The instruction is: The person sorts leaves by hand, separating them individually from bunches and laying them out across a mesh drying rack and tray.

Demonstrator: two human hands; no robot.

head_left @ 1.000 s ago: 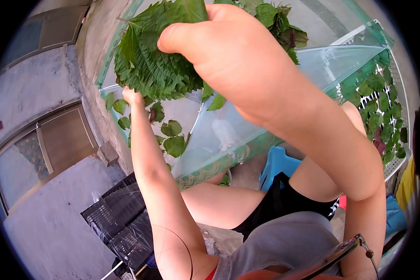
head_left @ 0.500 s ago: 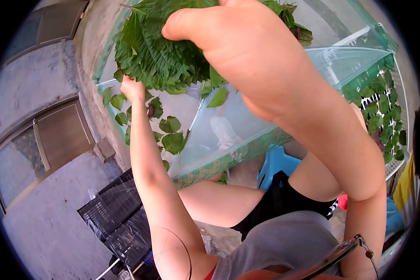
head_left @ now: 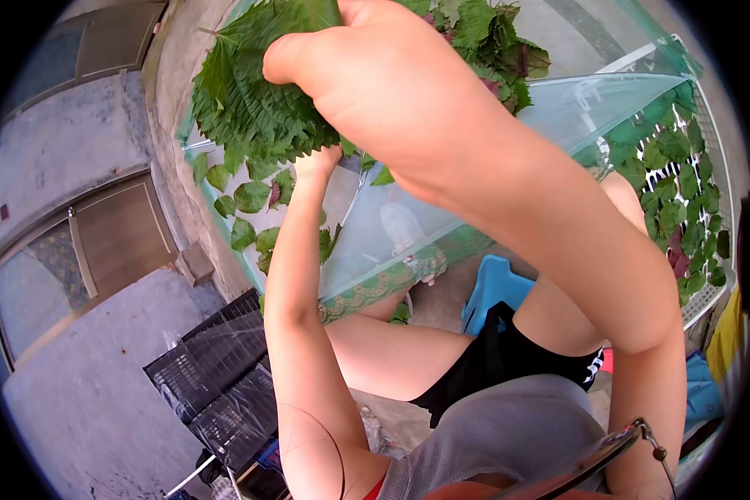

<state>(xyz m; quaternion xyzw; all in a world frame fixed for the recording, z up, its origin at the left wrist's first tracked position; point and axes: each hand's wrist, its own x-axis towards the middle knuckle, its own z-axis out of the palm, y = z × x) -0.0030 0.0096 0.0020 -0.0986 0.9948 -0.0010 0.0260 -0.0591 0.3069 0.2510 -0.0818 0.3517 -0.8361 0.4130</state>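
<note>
A thick stack of green serrated leaves (head_left: 262, 104), which look like perilla, is gripped in my right hand (head_left: 367, 71) close to the camera, with the thumb pressed on top. My left hand (head_left: 318, 160) is just below and behind the stack's lower edge; its fingers are hidden there. Loose perilla leaves (head_left: 252, 197) lie spread on the surface beneath my left hand. A bigger heap of leaves (head_left: 496, 46), some with purple undersides, sits beyond my right forearm.
A translucent mesh cover (head_left: 396, 229) with green lace edging lies in front of my legs. More leaves (head_left: 671, 208) are in a white rack (head_left: 712, 125) at right. A blue plastic stool (head_left: 493, 292) stands near my thighs; black crates (head_left: 217, 375) stand at left.
My left hand has moved right, from the stack's left side to below its lower right edge. My right hand and the stack have shifted slightly left, uncovering more of the far heap.
</note>
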